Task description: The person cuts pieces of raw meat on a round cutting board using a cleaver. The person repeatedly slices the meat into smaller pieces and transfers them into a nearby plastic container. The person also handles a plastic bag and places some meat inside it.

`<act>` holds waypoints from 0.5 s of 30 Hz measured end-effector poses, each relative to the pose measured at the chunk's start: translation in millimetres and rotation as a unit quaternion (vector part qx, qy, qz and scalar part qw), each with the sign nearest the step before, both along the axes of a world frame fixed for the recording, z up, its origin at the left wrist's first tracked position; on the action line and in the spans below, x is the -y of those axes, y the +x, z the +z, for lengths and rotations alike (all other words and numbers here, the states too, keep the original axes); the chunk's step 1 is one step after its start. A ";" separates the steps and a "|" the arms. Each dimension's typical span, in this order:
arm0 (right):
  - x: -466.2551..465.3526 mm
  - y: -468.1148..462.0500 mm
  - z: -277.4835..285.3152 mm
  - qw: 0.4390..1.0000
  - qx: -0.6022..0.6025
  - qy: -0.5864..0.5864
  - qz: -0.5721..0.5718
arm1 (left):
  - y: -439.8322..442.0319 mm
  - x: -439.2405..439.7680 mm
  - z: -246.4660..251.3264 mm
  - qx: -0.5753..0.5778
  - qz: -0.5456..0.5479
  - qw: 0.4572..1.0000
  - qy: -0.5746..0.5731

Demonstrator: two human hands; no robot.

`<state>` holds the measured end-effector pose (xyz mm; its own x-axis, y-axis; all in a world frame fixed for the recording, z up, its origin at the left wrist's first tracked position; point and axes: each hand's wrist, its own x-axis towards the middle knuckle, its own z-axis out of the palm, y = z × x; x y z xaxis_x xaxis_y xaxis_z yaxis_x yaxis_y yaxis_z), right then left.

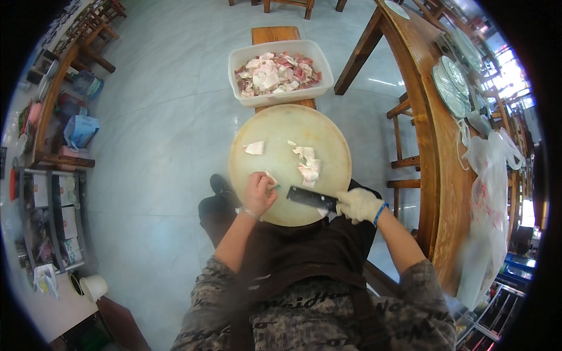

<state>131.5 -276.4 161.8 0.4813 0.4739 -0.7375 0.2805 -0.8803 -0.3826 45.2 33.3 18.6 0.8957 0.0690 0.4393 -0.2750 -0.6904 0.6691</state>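
Observation:
A round pale cutting board (pixel 281 131) lies before me, close to my lap. My bare left hand (pixel 260 193) grips a small piece of pale meat (pixel 272 179) near the board's lower left. In my gloved right hand (pixel 359 205) is the handle of a cleaver (pixel 311 198), its dark blade held over the lower right of the board, apart from the left hand. One pale piece of meat (pixel 254 148) lies at the upper left, and several more pieces (pixel 309 166) lie right of the middle. Part of another piece shows below the blade.
Beyond the board, a white plastic tub (pixel 281 100) of cut meat (pixel 276 74) stands on a wooden bench (pixel 275 34). On the right is a long wooden table (pixel 432 145) with wrapped dishes (pixel 451 85) and a plastic bag (pixel 489 188). Shelving (pixel 52 215) stands at the left.

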 end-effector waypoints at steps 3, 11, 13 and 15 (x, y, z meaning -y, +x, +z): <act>-17.8 37.2 -11.5 0.990 0.127 0.034 0.045 | -3.3 1.5 -1.5 -0.018 -0.009 1.000 -0.001; -76.2 9.2 22.4 0.964 0.218 0.118 -0.099 | -11.8 -1.9 -11.4 0.005 0.004 1.000 -0.003; -83.3 -15.0 16.0 0.975 0.216 0.055 -0.013 | -11.4 -1.6 -14.4 0.007 0.002 1.000 -0.004; -96.1 -36.2 32.5 0.988 0.150 -0.016 0.018 | -10.7 -2.3 -16.1 0.012 0.002 1.000 -0.004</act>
